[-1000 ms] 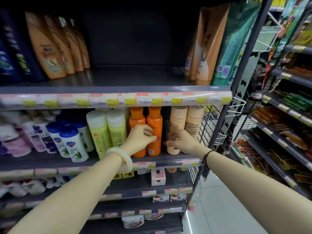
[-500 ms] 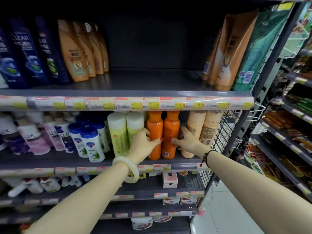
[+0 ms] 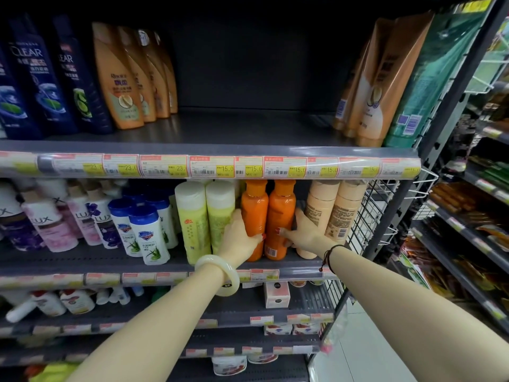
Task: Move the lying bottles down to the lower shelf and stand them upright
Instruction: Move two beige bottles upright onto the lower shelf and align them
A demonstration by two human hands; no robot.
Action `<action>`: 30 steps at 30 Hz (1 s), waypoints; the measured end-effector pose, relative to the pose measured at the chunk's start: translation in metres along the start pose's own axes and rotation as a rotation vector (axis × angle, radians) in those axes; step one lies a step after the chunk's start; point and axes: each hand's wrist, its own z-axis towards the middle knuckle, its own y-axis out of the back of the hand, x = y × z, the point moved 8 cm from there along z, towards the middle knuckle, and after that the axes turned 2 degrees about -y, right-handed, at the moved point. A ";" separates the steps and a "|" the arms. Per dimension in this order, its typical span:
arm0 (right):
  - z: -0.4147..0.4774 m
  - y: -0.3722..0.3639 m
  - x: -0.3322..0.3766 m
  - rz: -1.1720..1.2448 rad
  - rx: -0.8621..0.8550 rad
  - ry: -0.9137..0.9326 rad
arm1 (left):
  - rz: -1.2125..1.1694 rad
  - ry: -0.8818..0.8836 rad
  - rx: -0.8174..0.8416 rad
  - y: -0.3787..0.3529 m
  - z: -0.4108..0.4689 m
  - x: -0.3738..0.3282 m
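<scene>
Two glossy orange bottles (image 3: 268, 219) with orange caps stand upright, side by side, on the lower shelf (image 3: 165, 267). The left hand (image 3: 240, 238) wraps the left bottle; the right hand (image 3: 301, 231) curls around the right one. Two yellow-green bottles (image 3: 205, 216) stand just beside them.

Dark blue bottles (image 3: 30, 78) on upper shelf, left: "CLEAR" in white. Pink and purple bottles (image 3: 51, 227) on shelf below, left: "LUX". Price strip (image 3: 209, 166) on upper shelf edge: yellow tags read "23." toward the left, "15.0" at centre and right; remaining small print and barcodes too blurred to read.
</scene>
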 end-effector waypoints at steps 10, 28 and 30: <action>0.005 0.005 -0.005 0.029 -0.024 0.025 | -0.110 0.052 0.024 -0.009 0.008 0.006; -0.014 0.021 0.005 -0.257 -0.078 -0.015 | 0.067 0.039 0.210 -0.002 0.007 0.004; -0.022 0.017 0.014 -0.384 -0.021 -0.011 | 0.178 0.000 0.252 0.005 0.005 0.003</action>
